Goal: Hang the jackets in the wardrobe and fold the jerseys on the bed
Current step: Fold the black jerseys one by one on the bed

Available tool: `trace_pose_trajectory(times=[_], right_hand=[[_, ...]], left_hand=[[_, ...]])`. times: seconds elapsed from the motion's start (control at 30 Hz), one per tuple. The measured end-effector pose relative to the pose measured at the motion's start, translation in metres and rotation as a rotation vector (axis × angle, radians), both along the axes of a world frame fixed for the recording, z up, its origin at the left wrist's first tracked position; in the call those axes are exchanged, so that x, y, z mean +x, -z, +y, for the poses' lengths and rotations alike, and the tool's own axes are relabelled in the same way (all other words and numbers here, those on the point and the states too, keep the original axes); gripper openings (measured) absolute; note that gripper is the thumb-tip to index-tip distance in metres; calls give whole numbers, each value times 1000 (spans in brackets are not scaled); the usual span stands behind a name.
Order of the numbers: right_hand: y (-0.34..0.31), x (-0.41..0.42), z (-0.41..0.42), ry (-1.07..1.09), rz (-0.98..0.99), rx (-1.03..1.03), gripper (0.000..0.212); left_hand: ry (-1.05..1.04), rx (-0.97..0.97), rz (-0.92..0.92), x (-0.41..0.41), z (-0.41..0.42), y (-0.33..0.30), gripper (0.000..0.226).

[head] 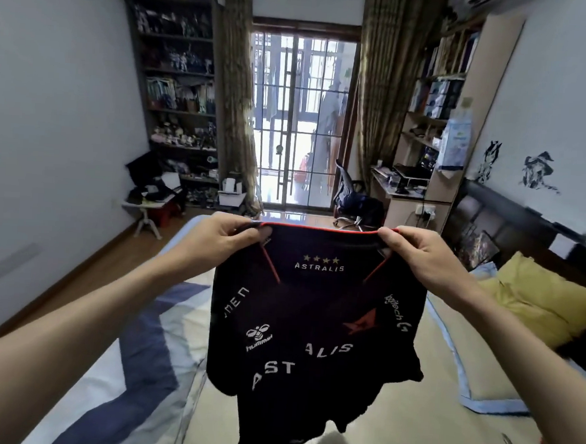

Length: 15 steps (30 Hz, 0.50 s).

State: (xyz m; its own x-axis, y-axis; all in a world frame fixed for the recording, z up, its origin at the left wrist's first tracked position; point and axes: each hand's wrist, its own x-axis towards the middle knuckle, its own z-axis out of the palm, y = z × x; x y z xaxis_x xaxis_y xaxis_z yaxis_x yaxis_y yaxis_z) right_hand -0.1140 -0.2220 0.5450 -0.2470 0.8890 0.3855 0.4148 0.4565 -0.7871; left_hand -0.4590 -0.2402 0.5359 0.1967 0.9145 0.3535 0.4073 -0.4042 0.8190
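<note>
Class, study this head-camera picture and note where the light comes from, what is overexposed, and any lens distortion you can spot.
Head view: daylight enters through the barred glass door, which is blown out to white; the black jersey held up by the left hand and right hand is backlit and dark; the bookshelves and walls bow outward from the wide-angle lens; the floor shows glare near the door.

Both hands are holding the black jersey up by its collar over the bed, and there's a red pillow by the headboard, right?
Not quite: the pillow is yellow, not red, as the head view shows. The rest holds: the left hand and right hand hold the black jersey up by its collar over the bed.
</note>
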Motion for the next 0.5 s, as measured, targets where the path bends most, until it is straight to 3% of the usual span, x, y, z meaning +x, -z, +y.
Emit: trace_pose_trajectory(times=[0.13, 0.33, 0.5], right_hand=[[-10, -20, -51, 0, 91, 5, 44], [-23, -46, -142, -5, 99, -10, 41], [-20, -35, -207, -1, 76, 21, 45]], left_hand=[[2, 90, 56, -20, -50, -15, 55], [61, 163, 81, -45, -122, -30, 15], [153, 182, 142, -45, -168, -24, 18]])
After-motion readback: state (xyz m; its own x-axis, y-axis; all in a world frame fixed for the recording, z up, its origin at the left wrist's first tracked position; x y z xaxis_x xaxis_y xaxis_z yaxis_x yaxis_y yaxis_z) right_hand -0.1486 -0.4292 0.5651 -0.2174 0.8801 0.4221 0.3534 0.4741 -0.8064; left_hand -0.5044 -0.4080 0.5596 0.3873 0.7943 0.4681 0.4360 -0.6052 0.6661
